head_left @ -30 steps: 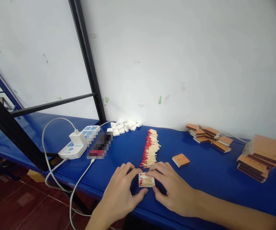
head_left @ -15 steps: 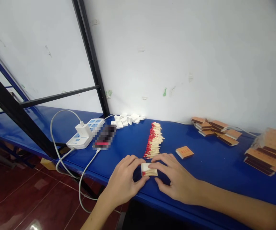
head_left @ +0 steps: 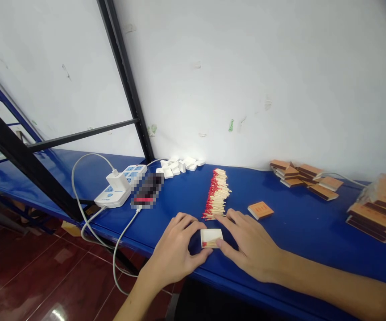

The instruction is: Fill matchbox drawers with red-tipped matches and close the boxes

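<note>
A small white matchbox tray (head_left: 211, 237) with a few red-tipped matches in it lies on the blue table (head_left: 186, 196) near the front edge. My left hand (head_left: 176, 249) curls round its left side, thumb and fingers touching it. My right hand (head_left: 246, 243) rests at its right side, thumb against the tray and fingers stretched toward the row of loose matches (head_left: 217, 194) just behind. An orange matchbox sleeve (head_left: 260, 209) lies a little to the right of the matches.
White empty trays (head_left: 179, 166) are heaped by the wall. Orange sleeves are piled at back right (head_left: 305, 176) and far right (head_left: 375, 205). A white power strip (head_left: 119, 191) with cables and a blurred dark object (head_left: 147, 191) sit left. A black frame post (head_left: 126, 84) slants up.
The camera has shifted slightly. My right fingers have lifted off the tray's top and spread toward the match row; fewer matches show in the tray. My left hand stays on the tray.
</note>
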`<state>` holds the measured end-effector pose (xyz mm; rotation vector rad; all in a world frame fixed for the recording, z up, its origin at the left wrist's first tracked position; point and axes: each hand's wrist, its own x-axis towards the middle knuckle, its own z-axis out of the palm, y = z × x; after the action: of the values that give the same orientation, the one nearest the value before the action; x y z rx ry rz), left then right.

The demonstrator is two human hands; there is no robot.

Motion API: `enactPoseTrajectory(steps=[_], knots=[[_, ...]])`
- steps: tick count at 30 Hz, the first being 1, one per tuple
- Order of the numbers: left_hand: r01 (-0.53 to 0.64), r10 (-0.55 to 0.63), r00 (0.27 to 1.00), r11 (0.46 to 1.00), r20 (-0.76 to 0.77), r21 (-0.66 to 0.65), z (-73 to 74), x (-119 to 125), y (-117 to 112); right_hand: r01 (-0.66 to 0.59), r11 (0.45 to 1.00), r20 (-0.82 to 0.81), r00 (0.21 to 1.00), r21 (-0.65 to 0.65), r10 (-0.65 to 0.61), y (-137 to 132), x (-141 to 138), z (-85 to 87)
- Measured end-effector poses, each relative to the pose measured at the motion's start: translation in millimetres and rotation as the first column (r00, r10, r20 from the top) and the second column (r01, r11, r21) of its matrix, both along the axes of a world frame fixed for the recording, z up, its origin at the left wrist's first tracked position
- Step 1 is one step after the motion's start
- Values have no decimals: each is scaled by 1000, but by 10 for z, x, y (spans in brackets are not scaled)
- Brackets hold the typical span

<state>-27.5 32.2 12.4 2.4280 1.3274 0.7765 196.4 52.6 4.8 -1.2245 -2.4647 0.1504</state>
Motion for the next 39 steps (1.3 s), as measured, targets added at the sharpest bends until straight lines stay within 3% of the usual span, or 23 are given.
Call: enactPoseTrajectory(steps=[27, 33, 39], knots=[[50, -52, 995, 998, -84, -27, 49, -3, -49, -43, 997, -20, 999, -64, 42, 4, 5, 20], [67, -67, 994, 998, -85, -5, 42, -17, -40, -117, 988, -42, 993, -101, 113, 6, 12, 57], [58, -61, 990, 998, -130, -23, 36, -26, -35, -72, 992, -1, 997, -104, 72, 19, 9, 49]])
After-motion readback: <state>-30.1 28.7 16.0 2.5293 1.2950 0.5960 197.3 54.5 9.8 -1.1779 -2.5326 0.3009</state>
